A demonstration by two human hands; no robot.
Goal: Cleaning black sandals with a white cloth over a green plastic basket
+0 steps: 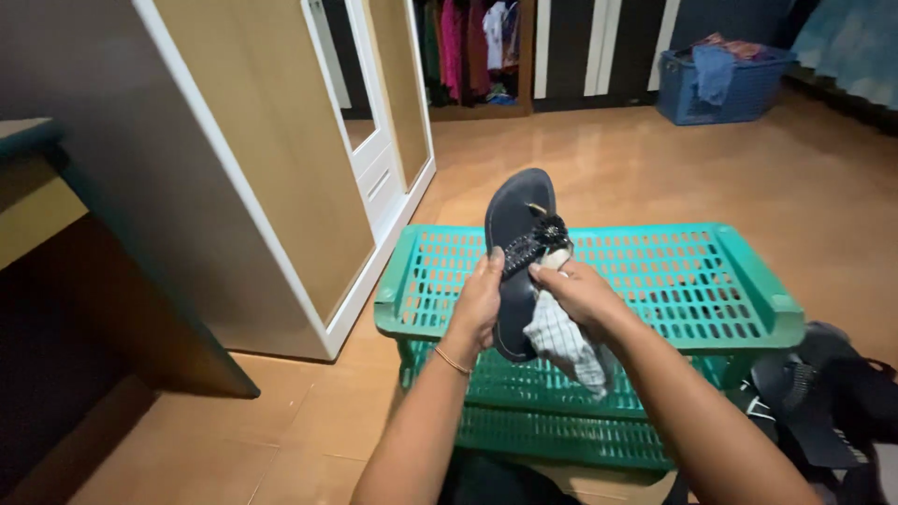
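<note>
- Both forearms are reaching up from the bottom edge of the view, the left one wearing a thin gold bracelet (453, 360) at the wrist.
- Left hand (479, 304) is gripping the dark sandal (516, 252) along its left edge, fingers curled around the sole and thumb lying on the upper face.
- Right hand (577, 295) is clenching a pale checked cloth (561, 339), pressing it against the sandal near the beaded strap (535, 241) (the rest of the cloth is hanging loose below the palm).
- That sandal is being held upright in the air, toe end pointing up, just above the near rim of the green plastic rack (673, 281).
- Under the rack's top shelf, 2 lower green tiers are showing, all of them slotted.
- Off to the right, on the floor beside the rack, dark footwear (823, 393) is lying in a heap; I cannot tell how many pieces.
- Standing to the left is a tall wardrobe (281, 159) with tan panels and white trim.
- Sitting far back on the orange tiled floor (617, 159) is a blue laundry basket (720, 89) holding clothes.
- Hanging clothes (468, 47) are showing in an open closet beyond the wardrobe.
</note>
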